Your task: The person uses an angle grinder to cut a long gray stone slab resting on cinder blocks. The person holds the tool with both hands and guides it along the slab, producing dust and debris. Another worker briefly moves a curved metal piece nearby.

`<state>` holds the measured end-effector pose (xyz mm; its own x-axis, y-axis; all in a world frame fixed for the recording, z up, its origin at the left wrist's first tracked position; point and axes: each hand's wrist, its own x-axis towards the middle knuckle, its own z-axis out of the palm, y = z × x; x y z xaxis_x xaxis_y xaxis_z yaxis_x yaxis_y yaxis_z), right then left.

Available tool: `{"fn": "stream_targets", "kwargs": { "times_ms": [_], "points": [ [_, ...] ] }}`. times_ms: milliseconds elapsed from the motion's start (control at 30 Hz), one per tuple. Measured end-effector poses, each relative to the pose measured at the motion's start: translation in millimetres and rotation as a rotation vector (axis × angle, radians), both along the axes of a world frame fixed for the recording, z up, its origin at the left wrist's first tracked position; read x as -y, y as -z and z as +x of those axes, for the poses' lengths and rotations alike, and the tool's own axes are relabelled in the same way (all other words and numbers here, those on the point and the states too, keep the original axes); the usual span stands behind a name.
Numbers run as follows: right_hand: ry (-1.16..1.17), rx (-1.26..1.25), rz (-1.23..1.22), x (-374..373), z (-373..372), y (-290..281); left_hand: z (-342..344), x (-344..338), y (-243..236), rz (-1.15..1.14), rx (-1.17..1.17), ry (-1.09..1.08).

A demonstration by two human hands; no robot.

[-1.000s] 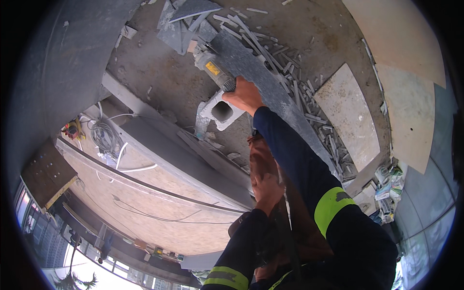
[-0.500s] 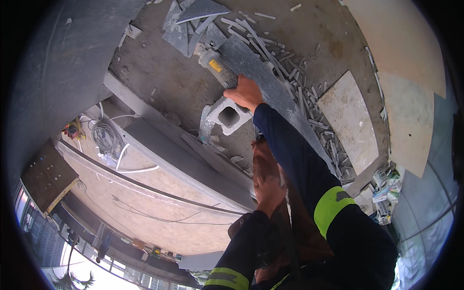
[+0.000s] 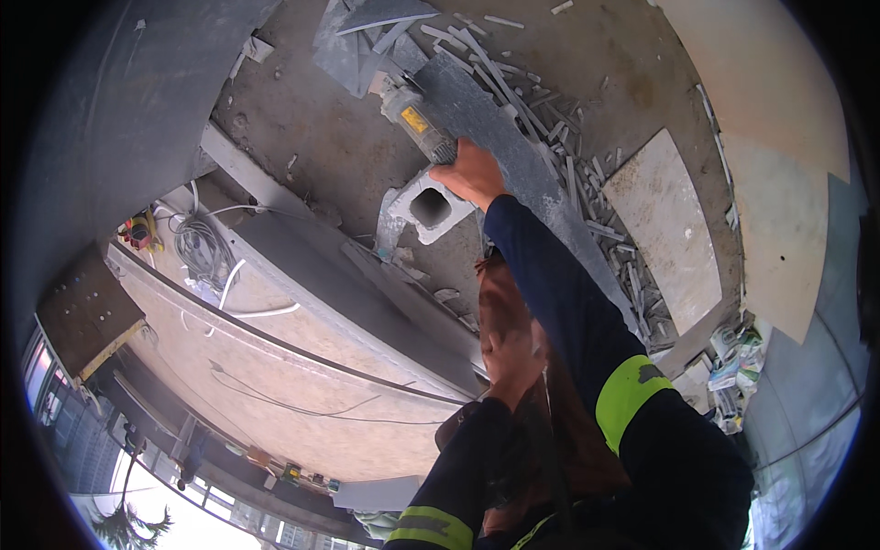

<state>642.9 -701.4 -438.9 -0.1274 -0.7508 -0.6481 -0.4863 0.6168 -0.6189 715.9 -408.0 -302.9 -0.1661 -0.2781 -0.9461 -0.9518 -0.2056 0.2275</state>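
My right hand [image 3: 472, 174] is wrapped round the rear of a grey angle grinder [image 3: 414, 119] with a yellow label. The grinder's head points away from me, with its dark disc over the edge of a long grey stone slab [image 3: 541, 188]. Below that hand stands a pale hollow block [image 3: 446, 217] with a square hole. My left hand [image 3: 513, 362] lies against brown cloth [image 3: 500, 293] over my leg, its fingers curled; what they hold, if anything, is hidden.
Thin stone strips [image 3: 573, 174] lie piled along the slab's right side. Broken grey slab pieces [image 3: 344, 50] are at the far end. A pale panel [image 3: 669, 229] lies on the right. At left, a ledge [image 3: 339, 293] runs past a coiled cable [image 3: 203, 252].
The grinder has turned slightly, and its disc shows more plainly over the slab. The whole view has shifted a little. My left hand stays at the brown cloth.
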Motion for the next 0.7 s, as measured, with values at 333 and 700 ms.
{"fn": "stream_targets", "kwargs": {
  "times_ms": [333,700],
  "points": [
    [0.002,0.015,0.041,-27.8,-13.1,-18.0,-7.3,-19.3,0.5,-0.093,0.053,0.023],
    [0.004,0.010,0.075,-37.5,-16.5,-22.2,-5.0,-30.8,10.7,-0.151,0.066,0.011]
  ]
}}
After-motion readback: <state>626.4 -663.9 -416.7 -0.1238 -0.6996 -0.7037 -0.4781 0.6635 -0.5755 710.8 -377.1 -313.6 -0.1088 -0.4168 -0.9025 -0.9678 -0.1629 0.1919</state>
